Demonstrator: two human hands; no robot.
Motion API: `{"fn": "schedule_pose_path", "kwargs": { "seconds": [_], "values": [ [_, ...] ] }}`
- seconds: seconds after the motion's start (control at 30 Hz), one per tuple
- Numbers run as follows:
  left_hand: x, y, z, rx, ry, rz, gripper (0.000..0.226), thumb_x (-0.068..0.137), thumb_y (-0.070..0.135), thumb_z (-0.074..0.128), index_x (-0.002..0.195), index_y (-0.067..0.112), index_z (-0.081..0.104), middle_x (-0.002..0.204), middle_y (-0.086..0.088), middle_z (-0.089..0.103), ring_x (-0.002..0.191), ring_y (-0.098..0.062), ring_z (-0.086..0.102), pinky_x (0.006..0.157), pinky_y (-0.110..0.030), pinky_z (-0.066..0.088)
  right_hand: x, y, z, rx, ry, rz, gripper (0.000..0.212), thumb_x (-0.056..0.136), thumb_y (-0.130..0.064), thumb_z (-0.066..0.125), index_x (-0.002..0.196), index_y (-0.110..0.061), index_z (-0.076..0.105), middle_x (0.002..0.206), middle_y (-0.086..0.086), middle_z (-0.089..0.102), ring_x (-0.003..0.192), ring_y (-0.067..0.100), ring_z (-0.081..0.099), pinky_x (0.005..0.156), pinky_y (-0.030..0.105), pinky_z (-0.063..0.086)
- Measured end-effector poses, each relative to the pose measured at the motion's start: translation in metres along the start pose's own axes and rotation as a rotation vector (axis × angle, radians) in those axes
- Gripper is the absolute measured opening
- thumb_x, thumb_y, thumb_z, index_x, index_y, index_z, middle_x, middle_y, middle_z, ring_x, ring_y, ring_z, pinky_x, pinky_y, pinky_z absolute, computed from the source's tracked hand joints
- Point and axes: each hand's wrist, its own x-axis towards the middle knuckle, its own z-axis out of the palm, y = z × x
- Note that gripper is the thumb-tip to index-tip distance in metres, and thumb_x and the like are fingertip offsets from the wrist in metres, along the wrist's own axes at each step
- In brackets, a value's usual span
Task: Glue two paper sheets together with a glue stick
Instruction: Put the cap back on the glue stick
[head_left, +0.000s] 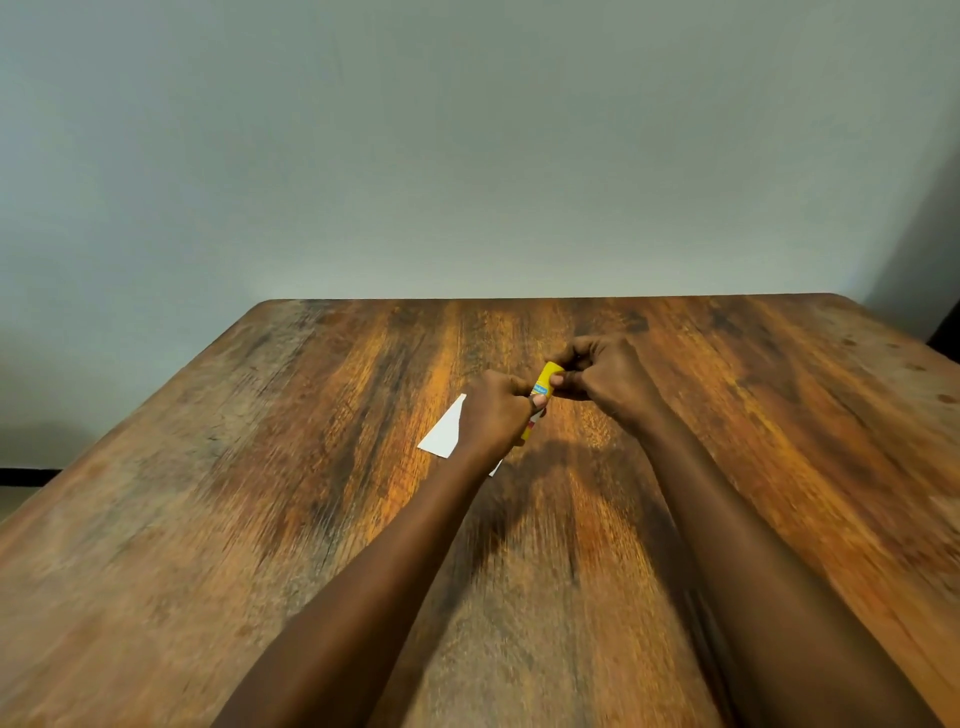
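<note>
Above a worn, streaky wooden table, the left hand grips a yellow cylindrical glue stick round its lower body while the right hand pinches its top end. Its blue label is too blurred to read. White paper lies flat under the left hand.

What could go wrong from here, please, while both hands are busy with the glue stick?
The left hand grips the glue stick low while the right hand pinches its upper end; a jerky pull could make the stick slip or drop. With neither hand holding it, the white paper on the table could be brushed askew by the left wrist above it.
</note>
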Motion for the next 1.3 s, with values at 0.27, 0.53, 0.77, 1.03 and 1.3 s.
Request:
{"fn": "schedule_pose_path", "kwargs": {
  "seconds": [0.27, 0.53, 0.77, 1.03, 1.3],
  "values": [
    [0.003, -0.006, 0.003, -0.101, -0.072, 0.007, 0.025, 0.088, 0.016, 0.063, 0.106, -0.001, 0.071, 0.092, -0.024, 0.071, 0.058, -0.008, 0.057, 0.055, -0.022, 0.053, -0.005, -0.001, -0.013, -0.007, -0.086, -0.002, 0.019, 0.078, 0.008, 0.066, 0.091, -0.006, 0.064, 0.091, 0.014, 0.069, 0.081, 0.019, 0.069, 0.065, 0.02, 0.058],
    [0.009, -0.02, 0.001, -0.12, -0.098, 0.058, 0.038, 0.084, 0.013, 0.068, 0.118, -0.003, 0.063, 0.119, -0.018, 0.067, 0.099, -0.016, 0.065, 0.062, 0.002, 0.044, -0.01, 0.016, -0.022, -0.012, 0.031, 0.035, 0.025, 0.076, 0.003, 0.07, 0.098, -0.009, 0.068, 0.095, 0.011, 0.069, 0.085, 0.023, 0.067, 0.073, 0.029, 0.058],
    [0.008, -0.029, 0.0, -0.133, -0.009, 0.015, 0.021, 0.088, 0.009, 0.063, 0.103, -0.002, 0.071, 0.101, -0.018, 0.073, 0.065, -0.007, 0.063, 0.063, -0.01, 0.048, -0.004, 0.04, -0.025, -0.53, 0.168, 0.05, 0.034, 0.077, 0.001, 0.07, 0.111, -0.003, 0.067, 0.113, 0.016, 0.068, 0.1, 0.025, 0.065, 0.079, 0.028, 0.05],
    [0.008, -0.027, 0.003, -0.006, 0.008, 0.045, 0.026, 0.093, 0.017, 0.055, 0.11, 0.004, 0.07, 0.101, -0.012, 0.075, 0.074, -0.009, 0.058, 0.064, -0.019, 0.042, -0.003, 0.044, -0.021, -0.607, 0.19, 0.048, 0.037, 0.077, -0.004, 0.072, 0.114, -0.002, 0.066, 0.116, 0.019, 0.066, 0.101, 0.03, 0.065, 0.081, 0.035, 0.054],
    [0.006, -0.031, 0.005, 0.091, 0.005, 0.026, 0.028, 0.096, 0.021, 0.048, 0.113, 0.012, 0.069, 0.105, -0.007, 0.074, 0.09, -0.031, 0.065, 0.069, -0.026, 0.038, -0.002, 0.045, -0.02, -0.602, 0.178, 0.075, 0.039, 0.075, -0.004, 0.074, 0.113, -0.004, 0.065, 0.119, 0.019, 0.064, 0.103, 0.03, 0.063, 0.078, 0.031, 0.049]
  ]
}}
